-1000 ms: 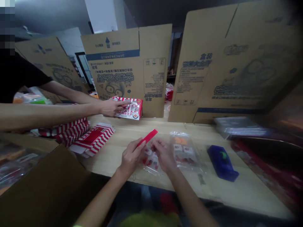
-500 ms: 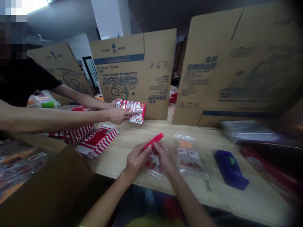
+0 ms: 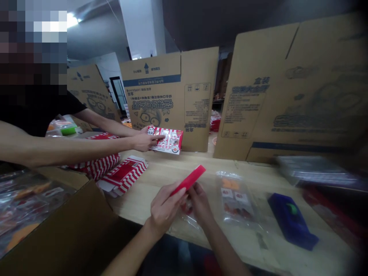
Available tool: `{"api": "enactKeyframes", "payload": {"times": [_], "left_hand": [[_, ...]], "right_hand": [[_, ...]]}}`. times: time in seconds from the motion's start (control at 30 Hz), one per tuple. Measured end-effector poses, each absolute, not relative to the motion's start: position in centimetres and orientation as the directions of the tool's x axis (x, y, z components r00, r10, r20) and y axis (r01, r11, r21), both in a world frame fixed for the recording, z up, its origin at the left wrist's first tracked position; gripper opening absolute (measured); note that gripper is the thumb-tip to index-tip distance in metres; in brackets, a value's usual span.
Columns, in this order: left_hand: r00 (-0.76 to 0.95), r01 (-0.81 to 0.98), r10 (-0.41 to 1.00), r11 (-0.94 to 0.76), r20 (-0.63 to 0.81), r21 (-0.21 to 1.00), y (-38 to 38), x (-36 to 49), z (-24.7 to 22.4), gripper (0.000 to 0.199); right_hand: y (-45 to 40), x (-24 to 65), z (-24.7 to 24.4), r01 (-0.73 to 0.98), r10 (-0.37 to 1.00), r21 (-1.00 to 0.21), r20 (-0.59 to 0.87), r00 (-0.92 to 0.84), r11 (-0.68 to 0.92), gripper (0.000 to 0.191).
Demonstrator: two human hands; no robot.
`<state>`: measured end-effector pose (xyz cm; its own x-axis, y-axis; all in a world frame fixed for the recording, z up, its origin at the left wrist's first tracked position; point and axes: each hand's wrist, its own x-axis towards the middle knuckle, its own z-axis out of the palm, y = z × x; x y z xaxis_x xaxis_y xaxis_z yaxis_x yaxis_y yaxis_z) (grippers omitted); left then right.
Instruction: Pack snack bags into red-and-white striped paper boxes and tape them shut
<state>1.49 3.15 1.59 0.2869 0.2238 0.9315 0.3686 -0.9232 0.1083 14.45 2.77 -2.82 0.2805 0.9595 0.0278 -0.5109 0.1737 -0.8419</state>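
Note:
My left hand [image 3: 165, 207] grips a flat red strip [image 3: 189, 179] between thumb and fingers, above a clear plastic bag of small red pieces [image 3: 186, 211]. My right hand [image 3: 199, 203] sits beside it, fingertips curled down just under the strip and over that bag. Whether it pinches anything is hidden. A second clear bag with orange and red contents [image 3: 235, 199] lies to the right of my hands. Farther off, a co-worker's hand [image 3: 145, 142] rests on a red-and-white printed box [image 3: 169, 140].
Flat red-and-white striped cartons [image 3: 123, 174] lie on the wooden table [image 3: 267, 245], beside a blue tape dispenser [image 3: 291, 221]. Upright cardboard sheets [image 3: 169, 99] stand along the back. An open carton of wrapped goods [image 3: 57, 226] sits front left; a blurred stack of bags [image 3: 316, 170] lies right.
The whole view has shifted as my head moved. My left hand has drawn the red strip slightly apart from my right hand. The co-worker's hand stays on the box.

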Motion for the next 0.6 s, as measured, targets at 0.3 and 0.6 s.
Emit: {"api": "enactKeyframes", "payload": {"times": [0.3, 0.6], "left_hand": [[0.727, 0.050, 0.066, -0.998, 0.684, 0.043, 3.9, -3.0, -2.7, 0.045], [0.137, -0.239, 0.940, -0.275, 0.313, 0.931, 4.4, -4.4, -8.8, 0.082]], "right_hand": [[1.7, 20.8, -5.1, -0.656, 0.983, -0.732, -0.147, -0.107, -0.181, 0.049], [2.7, 17.6, -7.3, -0.600, 0.971, -0.782, -0.236, 0.034, -0.169, 0.042]]}}
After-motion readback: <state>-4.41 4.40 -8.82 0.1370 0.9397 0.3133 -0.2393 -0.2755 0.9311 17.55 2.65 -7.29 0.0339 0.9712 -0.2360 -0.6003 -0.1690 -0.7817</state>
